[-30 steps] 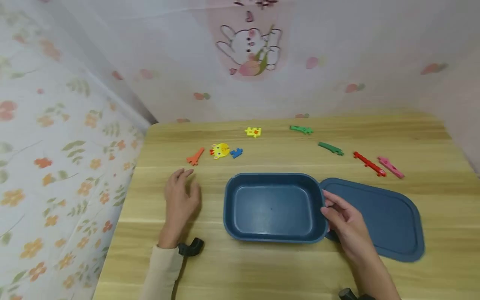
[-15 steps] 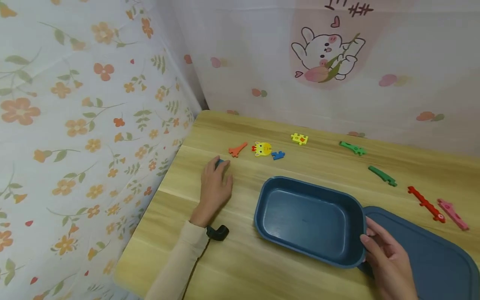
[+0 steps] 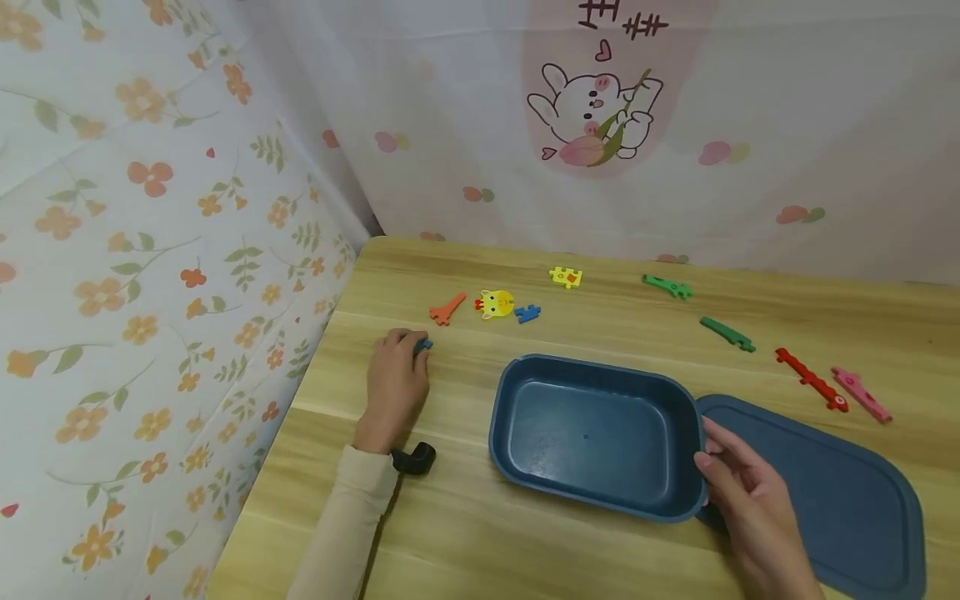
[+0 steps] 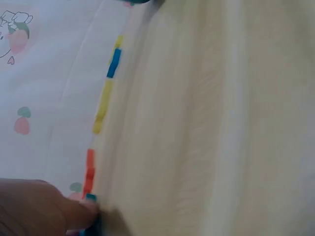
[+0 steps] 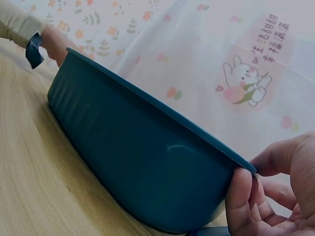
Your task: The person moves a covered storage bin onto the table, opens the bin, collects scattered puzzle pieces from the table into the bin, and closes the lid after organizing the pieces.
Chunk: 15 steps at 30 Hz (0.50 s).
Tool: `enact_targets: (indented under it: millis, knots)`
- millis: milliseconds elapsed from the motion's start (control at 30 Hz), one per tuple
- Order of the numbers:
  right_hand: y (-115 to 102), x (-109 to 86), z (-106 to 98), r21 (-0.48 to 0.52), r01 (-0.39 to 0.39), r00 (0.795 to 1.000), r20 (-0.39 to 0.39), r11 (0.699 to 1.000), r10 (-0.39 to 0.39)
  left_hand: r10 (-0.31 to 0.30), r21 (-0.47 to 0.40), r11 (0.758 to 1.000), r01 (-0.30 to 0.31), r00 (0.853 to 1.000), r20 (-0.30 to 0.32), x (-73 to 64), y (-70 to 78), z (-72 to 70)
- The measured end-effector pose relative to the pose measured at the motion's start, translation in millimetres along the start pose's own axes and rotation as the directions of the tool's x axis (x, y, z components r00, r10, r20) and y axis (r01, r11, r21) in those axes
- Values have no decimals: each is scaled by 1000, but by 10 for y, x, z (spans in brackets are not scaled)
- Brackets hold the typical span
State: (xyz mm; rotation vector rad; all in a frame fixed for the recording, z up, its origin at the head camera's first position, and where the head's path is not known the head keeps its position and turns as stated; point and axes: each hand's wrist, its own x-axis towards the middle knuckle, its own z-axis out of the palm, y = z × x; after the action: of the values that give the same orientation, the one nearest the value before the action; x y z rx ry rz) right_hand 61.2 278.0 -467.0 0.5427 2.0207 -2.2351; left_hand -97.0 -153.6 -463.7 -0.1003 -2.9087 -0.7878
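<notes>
My left hand (image 3: 396,379) is at the left of the table, thumb and fingers pinching a small blue puzzle piece (image 3: 423,343). Most of that piece is hidden by the fingers; in the left wrist view a blue edge (image 4: 91,197) shows beside the thumb. My right hand (image 3: 757,492) holds the right end of a dark blue plastic box (image 3: 592,429), its thumb over the rim and fingers outside, as the right wrist view shows. The inside of the box holds nothing. Just beyond the left hand lies an orange puzzle piece (image 3: 447,309).
A giraffe-head piece (image 3: 495,304), another blue piece (image 3: 528,313) and a yellow piece (image 3: 566,277) lie behind the box. Two green pieces (image 3: 727,333), a red one (image 3: 812,379) and a pink one (image 3: 862,394) are further right. The box's flat lid (image 3: 817,492) lies partly under the right hand.
My left hand has come down onto the blue piece and its fingers have closed around it. The right hand keeps its hold on the box. The head view has turned left.
</notes>
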Motion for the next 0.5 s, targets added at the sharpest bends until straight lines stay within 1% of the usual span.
enact_targets:
  millis: [100,167,233,333,500]
  knots:
    - [-10,15,-5,2,7,1000,7,1000,-7,-16,-32,999,17,1000,23,29,33,-69]
    - [-8,17,-11,8,14,1000,15,1000,-14,-25,-79,996,28,999,34,41,68,-106]
    - [-3,12,-21,21,24,999,22,999,-24,-21,-132,991,26,999,41,49,117,-133]
    - [4,-1,-40,39,42,999,25,998,-43,11,-220,975,1,999,52,45,218,-160]
    - [8,-7,-44,36,47,998,26,998,-48,109,-327,941,-85,992,57,-2,407,-196]
